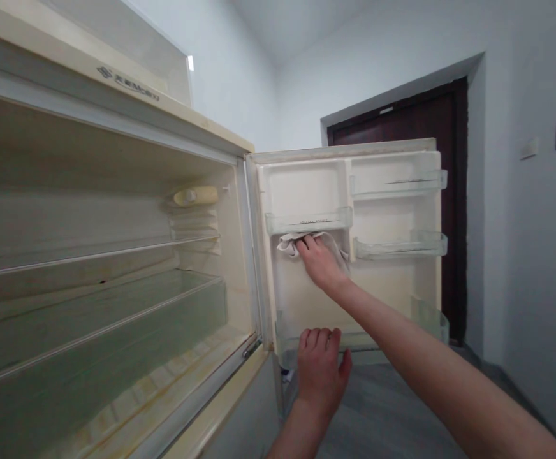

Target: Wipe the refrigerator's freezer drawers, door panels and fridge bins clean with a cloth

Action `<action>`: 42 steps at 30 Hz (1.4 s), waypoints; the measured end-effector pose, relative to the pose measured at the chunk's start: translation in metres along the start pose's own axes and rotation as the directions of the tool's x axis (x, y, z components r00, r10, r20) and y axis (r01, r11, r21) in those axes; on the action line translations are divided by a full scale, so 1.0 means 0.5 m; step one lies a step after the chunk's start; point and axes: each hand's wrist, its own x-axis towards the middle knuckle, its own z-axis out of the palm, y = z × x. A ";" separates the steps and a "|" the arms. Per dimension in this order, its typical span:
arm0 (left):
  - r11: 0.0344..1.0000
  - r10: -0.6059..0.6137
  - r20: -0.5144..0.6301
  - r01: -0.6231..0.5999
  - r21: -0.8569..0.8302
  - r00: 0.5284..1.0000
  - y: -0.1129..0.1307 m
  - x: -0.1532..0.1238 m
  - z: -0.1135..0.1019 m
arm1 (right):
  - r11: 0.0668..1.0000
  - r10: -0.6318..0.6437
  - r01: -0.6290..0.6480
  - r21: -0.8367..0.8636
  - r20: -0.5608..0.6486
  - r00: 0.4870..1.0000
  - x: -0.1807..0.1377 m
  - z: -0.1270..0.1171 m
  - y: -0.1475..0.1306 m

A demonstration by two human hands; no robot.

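Your right hand presses a pale cloth flat against the inner liner of the open fridge door, just under the upper-left door shelf at the middle of the frame; the fingers are closed down on the cloth, pinning it to the panel rather than bunching it. Your left hand sits lower, fingers curled together over the rim of the bottom door shelf, steadying the door. Keep that brace firm, since the door swings freely on its hinge and will drift away from a hard wipe. Work the cloth with the palm flat, in overlapping passes from under the shelf downward, and fold it to a fresh face when it greys (the liner looks yellowed, most of all low down). Go easy near the clear shelves, which may lift off their lugs if knocked upward.
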 end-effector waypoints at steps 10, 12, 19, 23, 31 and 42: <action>0.999 -0.036 0.021 0.035 0.007 0.999 0.012 0.004 -0.009 | 0.961 -0.261 0.108 0.253 0.715 0.648 -0.173 0.083 0.027; 1.000 -0.023 0.012 0.023 0.008 1.000 0.010 0.004 -0.009 | 0.986 -0.153 0.082 0.147 0.588 0.794 -0.157 0.045 0.033; 1.000 0.006 0.015 -0.006 0.027 1.000 0.005 0.004 -0.017 | 0.988 0.053 -0.054 -0.143 -0.012 0.999 -0.021 -0.067 0.044; 1.000 0.003 0.053 -0.004 0.020 0.999 0.008 0.004 -0.025 | 1.000 0.008 -0.005 -0.023 0.159 0.987 -0.058 -0.015 0.051; 0.999 -0.011 0.063 0.009 0.034 0.998 0.008 0.005 -0.018 | 0.984 -0.023 -0.101 0.145 0.673 0.739 -0.224 0.067 0.097; 0.999 0.006 0.077 -0.009 0.050 0.997 0.008 0.004 -0.027 | 0.911 0.409 -0.405 -0.078 0.045 0.912 -0.211 0.021 0.197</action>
